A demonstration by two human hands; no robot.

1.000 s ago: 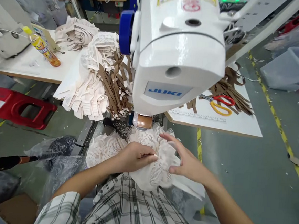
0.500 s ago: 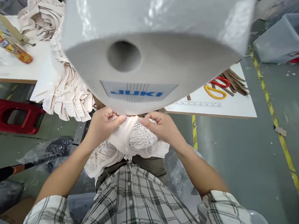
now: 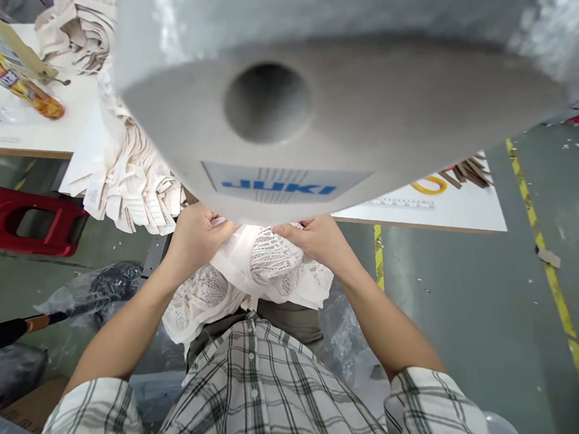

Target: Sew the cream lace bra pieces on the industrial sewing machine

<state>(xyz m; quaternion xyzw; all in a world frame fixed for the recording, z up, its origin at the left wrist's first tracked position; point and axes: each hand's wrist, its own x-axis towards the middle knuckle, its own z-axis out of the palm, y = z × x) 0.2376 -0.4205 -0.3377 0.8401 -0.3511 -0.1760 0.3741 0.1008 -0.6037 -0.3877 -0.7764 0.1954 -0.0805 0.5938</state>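
Note:
A white JUKI sewing machine head fills the top of the view, very close to the camera. Under its lower edge my left hand and my right hand each pinch the top edge of a cream lace garment. The fingertips of both hands are partly hidden beneath the machine. The garment hangs down from the hands over my lap, above my plaid shirt.
A heap of cream fabric pieces hangs off the white table at left, with a yellow bottle on it. A red stool stands on the floor left. Yellow scissors handle lies on the right table. Plastic bags sit beside my legs.
My head moved closer under the machine, which now fills more of the view. Both hands rose from my lap with the lace garment to the machine's underside and slid further beneath it.

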